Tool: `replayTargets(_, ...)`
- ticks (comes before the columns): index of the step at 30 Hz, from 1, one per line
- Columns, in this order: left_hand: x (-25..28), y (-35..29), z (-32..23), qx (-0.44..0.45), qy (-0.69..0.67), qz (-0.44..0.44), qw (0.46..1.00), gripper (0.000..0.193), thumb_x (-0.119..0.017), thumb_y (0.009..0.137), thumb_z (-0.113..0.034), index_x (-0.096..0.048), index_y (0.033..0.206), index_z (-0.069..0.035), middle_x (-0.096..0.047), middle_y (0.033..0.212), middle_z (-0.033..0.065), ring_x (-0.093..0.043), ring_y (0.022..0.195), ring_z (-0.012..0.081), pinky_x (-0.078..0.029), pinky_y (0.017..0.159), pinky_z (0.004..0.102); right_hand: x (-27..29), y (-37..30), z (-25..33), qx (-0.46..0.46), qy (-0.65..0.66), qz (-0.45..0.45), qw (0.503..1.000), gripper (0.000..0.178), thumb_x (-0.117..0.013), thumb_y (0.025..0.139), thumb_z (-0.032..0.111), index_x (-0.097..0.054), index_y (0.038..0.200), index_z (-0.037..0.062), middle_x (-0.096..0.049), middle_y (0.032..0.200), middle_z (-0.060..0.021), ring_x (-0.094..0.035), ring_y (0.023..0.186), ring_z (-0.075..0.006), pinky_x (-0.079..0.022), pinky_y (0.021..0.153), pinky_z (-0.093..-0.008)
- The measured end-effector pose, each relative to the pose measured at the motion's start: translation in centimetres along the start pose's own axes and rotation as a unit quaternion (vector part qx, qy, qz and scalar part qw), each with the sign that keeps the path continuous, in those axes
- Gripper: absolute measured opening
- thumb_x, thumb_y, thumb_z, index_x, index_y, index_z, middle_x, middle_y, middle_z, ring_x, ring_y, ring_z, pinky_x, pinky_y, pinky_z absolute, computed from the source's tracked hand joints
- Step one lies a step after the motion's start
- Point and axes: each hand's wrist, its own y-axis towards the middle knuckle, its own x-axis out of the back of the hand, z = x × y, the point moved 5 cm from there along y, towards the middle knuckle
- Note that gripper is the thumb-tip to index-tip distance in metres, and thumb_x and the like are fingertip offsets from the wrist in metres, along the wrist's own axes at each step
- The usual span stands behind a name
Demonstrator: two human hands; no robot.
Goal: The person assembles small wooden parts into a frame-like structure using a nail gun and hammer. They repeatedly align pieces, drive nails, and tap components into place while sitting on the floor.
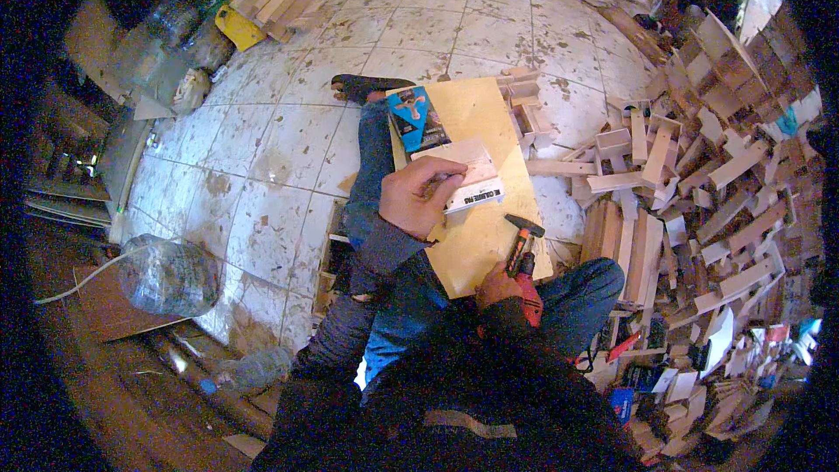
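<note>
Pale floor tiles [402,44], blotched with brown, spread around the spot where we sat. Closest to our work, a wooden piece [474,163] lay near the middle of the counter [481,109], a pale yellow board in front of us; the piece's near side was white with black print. Our left hand [419,197] was over its left part, fingers curled, the tips of thumb and forefinger drawn close together; we could not tell whether they pinched anything small or touched the wood. Our right hand [497,287] was at the counter's near edge, its fingers wrapped around the lower end of a hammer [519,245], whose dark head pointed away from us. A red tool [530,299] sat just beside that hand, partly covered by our sleeve, and we could not see whether the two touched. Toward the counter's far left corner we had a blue and black packet [415,115], just beyond the wooden piece. Our blue jeans [594,287] showed on both sides of the board. To our right spread a loose heap of wood [734,232], some of it joined into open frames. To our left were a clear plastic-wrapped bundle [170,275] and, nearer us, a plastic bottle [253,370].
</note>
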Motion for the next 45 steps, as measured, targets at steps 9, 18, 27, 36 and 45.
replayTargets(9, 0.2, 0.0, -1.3, -0.041, 0.032, 0.009, 0.999, 0.013, -0.066, 0.081, -0.004, -0.067, 0.095, -0.003, -0.067, 0.088, 0.0129, -0.067, 0.08, 0.023, -0.052, 0.07, 0.0301, 0.0, 1.4, -1.6, 0.045, -0.044, 0.012, 0.998, 0.047, -0.062, 0.082, 0.035, -0.051, 0.102, -0.0066, -0.066, 0.079, -0.0189, -0.067, 0.068, -0.0315, -0.055, 0.058, -0.0415)
replayTargets(18, 0.1, -0.3, -1.5, -0.007, 0.037, 0.007, 0.999, 0.02, -0.065, 0.082, -0.005, -0.063, 0.102, -0.003, -0.068, 0.091, 0.0111, -0.067, 0.085, 0.0214, -0.052, 0.075, 0.0304, 9.0, 2.3, -4.2, -0.104, 0.484, 0.097, 0.863, 0.043, -0.06, 0.083, 0.04, -0.065, 0.092, -0.0026, -0.068, 0.085, -0.0187, -0.068, 0.076, -0.027, -0.055, 0.063, -0.0417)
replayTargets(27, -0.1, -0.7, -0.4, 0.034, -0.012, 0.008, 0.999, 0.035, -0.067, 0.082, -0.006, -0.052, 0.114, -0.003, -0.068, 0.094, 0.011, -0.067, 0.087, 0.0177, -0.054, 0.076, 0.0301, 26.2, -10.2, 2.0, 0.154, 0.541, -0.084, 0.822, 0.033, -0.042, 0.099, 0.028, -0.055, 0.113, 0.0015, -0.052, 0.06, -0.0044, -0.052, 0.053, -0.0149, -0.041, 0.051, -0.0295)
replayTargets(36, -0.2, -0.5, -0.3, 0.028, -0.009, 0.003, 1.0, 0.035, -0.055, 0.088, -0.003, -0.045, 0.122, -0.002, -0.066, 0.099, 0.0134, -0.065, 0.095, 0.0221, -0.051, 0.083, 0.0334, 28.4, -12.8, 2.0, 0.071, 0.484, -0.012, 0.872, 0.038, -0.039, 0.099, 0.035, -0.058, 0.104, 0.0019, -0.05, 0.059, -0.0036, -0.046, 0.049, -0.0106, -0.035, 0.045, -0.0284)
replayTargets(45, -0.4, -0.7, -0.2, -0.071, 0.007, -0.038, 0.997, 0.047, -0.028, 0.085, 0.01, -0.037, 0.13, 0.002, -0.05, 0.127, 0.0201, -0.049, 0.122, 0.0306, -0.036, 0.105, 0.0393, 25.7, -11.7, 3.6, 0.263, 0.198, -0.215, 0.919, 0.044, -0.055, 0.088, 0.047, -0.053, 0.076, 0.0051, -0.047, 0.058, -0.0058, -0.049, 0.05, -0.0207, -0.038, 0.047, -0.0359)
